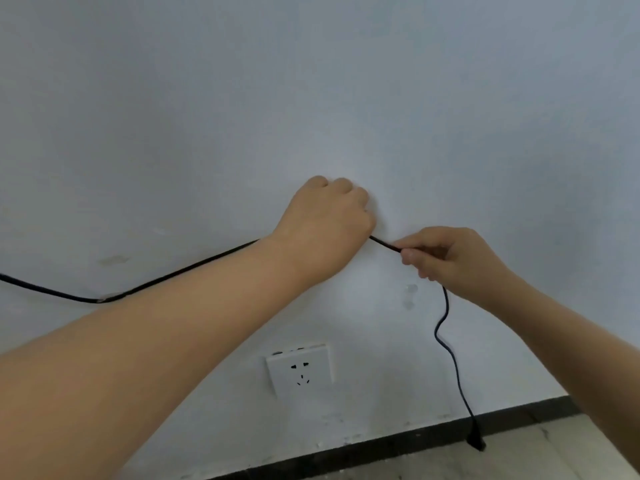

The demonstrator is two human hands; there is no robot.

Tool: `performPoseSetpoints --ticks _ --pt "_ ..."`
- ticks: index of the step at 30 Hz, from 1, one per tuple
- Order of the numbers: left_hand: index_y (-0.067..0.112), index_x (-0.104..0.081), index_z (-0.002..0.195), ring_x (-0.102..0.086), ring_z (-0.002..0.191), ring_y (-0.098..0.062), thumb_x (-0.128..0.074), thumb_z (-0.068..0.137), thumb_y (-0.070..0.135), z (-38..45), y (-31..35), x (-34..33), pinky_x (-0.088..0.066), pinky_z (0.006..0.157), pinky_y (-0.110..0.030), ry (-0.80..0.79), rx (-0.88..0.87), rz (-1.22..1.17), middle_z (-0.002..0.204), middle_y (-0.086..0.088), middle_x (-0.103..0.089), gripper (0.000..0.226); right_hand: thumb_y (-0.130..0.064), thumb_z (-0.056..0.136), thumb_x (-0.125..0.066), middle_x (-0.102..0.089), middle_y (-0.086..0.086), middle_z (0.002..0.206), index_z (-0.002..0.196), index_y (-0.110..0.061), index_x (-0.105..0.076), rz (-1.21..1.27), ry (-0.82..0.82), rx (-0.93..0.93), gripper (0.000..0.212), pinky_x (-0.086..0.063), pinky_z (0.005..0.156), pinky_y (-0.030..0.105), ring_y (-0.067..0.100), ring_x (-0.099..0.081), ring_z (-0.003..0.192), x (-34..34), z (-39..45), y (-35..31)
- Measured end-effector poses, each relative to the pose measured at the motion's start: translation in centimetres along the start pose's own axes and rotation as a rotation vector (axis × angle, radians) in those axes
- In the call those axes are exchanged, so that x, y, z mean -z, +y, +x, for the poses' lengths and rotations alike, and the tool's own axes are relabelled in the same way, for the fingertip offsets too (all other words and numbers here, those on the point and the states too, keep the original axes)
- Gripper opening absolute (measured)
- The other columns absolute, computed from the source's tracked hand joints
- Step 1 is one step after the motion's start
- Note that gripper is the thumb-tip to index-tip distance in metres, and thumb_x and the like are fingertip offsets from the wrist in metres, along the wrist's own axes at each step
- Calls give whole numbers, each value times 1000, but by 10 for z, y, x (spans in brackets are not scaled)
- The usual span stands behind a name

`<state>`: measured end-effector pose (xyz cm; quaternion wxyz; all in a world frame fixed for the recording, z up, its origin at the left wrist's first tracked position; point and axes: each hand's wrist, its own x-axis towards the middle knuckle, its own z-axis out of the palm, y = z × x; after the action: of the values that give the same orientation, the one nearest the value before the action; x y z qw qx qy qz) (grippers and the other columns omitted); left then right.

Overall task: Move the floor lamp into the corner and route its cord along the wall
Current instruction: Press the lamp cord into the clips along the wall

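Observation:
A thin black cord (194, 268) runs along the pale wall (311, 81) from the left edge, through a small clear clip (110, 296), up to my left hand (327, 226). That hand is a fist pressed against the wall with the cord passing under it. My right hand (450, 256) pinches the cord just to the right. From there the cord hangs down in loose bends to a black plug (476, 441) resting near the floor. The lamp itself is out of view.
A white wall socket (299, 370) sits low on the wall below my left hand. Two small clear clips (410, 295) stick to the wall under my right hand. A dark baseboard (346, 455) meets a grey floor (536, 452) at the bottom right.

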<state>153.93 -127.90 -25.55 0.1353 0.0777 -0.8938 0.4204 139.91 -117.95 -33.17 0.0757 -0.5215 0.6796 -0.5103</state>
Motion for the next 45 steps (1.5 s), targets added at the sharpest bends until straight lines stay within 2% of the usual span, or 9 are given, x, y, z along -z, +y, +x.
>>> performPoseSetpoints --ticks 6,13,17,21,28,33,37,41,45 --pt "19 -59 38 -60 49 -14 -32 56 -1 -6 24 -23 -51 57 -15 181 -131 32 42 7 -57 38 -4 84 -57 -61 -14 39 63 -19 -65 276 97 -260 27 -44 43 6 0 -50 35 -20 -37 28" --pt "20 -63 38 -61 48 -11 -80 33 13 -1 64 -25 -42 47 -11 -113 -248 -6 42 7 -60 19 -13 82 -61 -56 -16 32 63 -19 -66 314 177 -372 21 -36 40 3 -2 -46 33 -37 -69 69" --pt "7 -68 84 -51 78 -26 -56 78 -3 21 72 -32 -7 44 -18 -172 -211 -32 73 -7 -59 17 -19 82 -62 -55 -19 32 52 -28 -60 304 245 -382 31 -34 36 1 -4 -44 31 -36 -65 82" --pt "9 -63 92 -33 77 -22 -16 78 -2 28 80 -33 -9 44 -23 -145 -300 138 70 -3 -35 50 -22 80 -63 -55 -9 49 57 -18 -64 231 220 -383 24 -32 33 2 -1 -45 35 -38 -57 86" --pt "10 -60 101 -55 94 -27 -46 92 2 25 84 -42 -12 39 -21 -353 -231 25 94 -7 -57 18 -27 78 -67 -50 14 65 67 9 -63 196 234 -368 38 -28 49 25 21 -43 56 -56 -58 79" --pt "-3 -60 86 -62 63 -35 -70 73 -11 50 99 -38 -18 41 -16 -217 -311 -88 76 -22 -64 18 -23 80 -65 -45 0 49 71 4 -67 291 310 -359 29 -29 40 11 3 -39 41 -40 -70 116" --pt "2 -63 101 -61 80 -35 -62 85 0 47 91 -50 -29 50 -26 -179 -304 -92 91 -19 -62 15 -20 82 -63 -49 2 54 76 3 -69 281 325 -314 25 -32 42 8 5 -38 47 -39 -66 114" --pt "-7 -70 68 -62 51 -36 -81 54 -17 48 85 -39 -32 45 -20 -102 -404 -49 61 -24 -63 21 -22 80 -65 -54 -1 57 78 -2 -72 309 409 -342 21 -32 43 6 6 -44 52 -40 -67 120" --pt "-3 -69 61 -61 46 -29 -67 55 -21 46 85 -41 -48 45 -27 30 -506 -13 56 -19 -65 19 -18 81 -64 -62 4 68 79 -3 -72 272 552 -319 17 -36 52 7 11 -51 61 -46 -75 127"
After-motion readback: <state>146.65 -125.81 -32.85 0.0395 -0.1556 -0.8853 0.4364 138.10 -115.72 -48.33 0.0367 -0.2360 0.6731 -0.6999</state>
